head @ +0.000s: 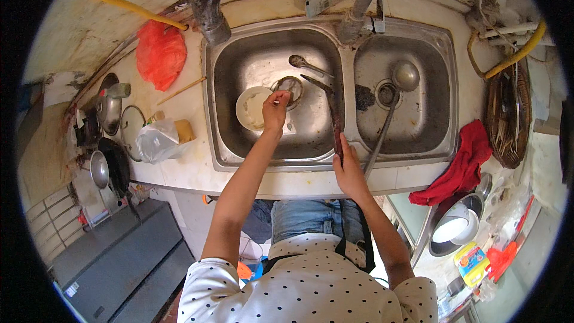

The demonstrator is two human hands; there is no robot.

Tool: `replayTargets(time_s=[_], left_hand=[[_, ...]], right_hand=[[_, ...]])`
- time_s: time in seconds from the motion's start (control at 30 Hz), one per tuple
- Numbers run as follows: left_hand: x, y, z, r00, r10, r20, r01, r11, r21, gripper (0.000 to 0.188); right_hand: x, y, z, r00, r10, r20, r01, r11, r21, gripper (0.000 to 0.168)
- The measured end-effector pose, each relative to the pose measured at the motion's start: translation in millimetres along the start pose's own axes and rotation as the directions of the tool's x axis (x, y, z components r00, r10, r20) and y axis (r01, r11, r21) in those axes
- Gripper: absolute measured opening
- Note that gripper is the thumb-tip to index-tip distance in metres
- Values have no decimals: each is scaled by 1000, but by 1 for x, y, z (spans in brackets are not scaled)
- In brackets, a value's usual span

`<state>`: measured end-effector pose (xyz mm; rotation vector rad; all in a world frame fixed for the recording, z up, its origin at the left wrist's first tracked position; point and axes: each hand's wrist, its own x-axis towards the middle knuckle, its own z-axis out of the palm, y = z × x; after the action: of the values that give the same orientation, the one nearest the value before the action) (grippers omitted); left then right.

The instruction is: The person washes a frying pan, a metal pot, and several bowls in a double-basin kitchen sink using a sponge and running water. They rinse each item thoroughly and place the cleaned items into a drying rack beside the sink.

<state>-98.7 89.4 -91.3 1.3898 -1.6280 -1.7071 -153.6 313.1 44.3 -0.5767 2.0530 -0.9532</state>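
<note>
Over the left basin of a steel double sink [216, 152], my left hand [275, 110] has its fingers curled in above the rim of a pale bowl [251, 108]; whether it pinches something small is unclear. My right hand [349, 166], at the sink's front edge, is closed around the dark reddish handle of a long utensil [336, 123]. The utensil's narrow dark end points up and left, over the basin. A metal spoon [305, 63] lies behind it. Beside the bowl, the drain [293, 87] is partly hidden by my left hand.
A long-handled ladle [405, 76] rests in the right basin, its handle crossing the front rim. A red cloth [462, 166] drapes over the counter at right, by a wicker basket [506, 112]. At left are a chopstick [181, 90], a red plastic bag [161, 54] and a clear jar [152, 142].
</note>
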Motion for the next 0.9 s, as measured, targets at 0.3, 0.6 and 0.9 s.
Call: replayTargets(time_s=[0.3,0.6,0.9], left_hand=[[-6,39,-23,989,103,109,-112,990,81,20],[-14,71,-42,995,33,96,-39,997,65,14],[-23,105,-63,988,92,121,-115,973,201,17]], right_hand=[[22,8,-2,986,-157,64,163,780,-604,60],[80,22,12,917,-361,169,368,605,-706,60],[148,13,15,779,-559,284,503,286,-816,55]])
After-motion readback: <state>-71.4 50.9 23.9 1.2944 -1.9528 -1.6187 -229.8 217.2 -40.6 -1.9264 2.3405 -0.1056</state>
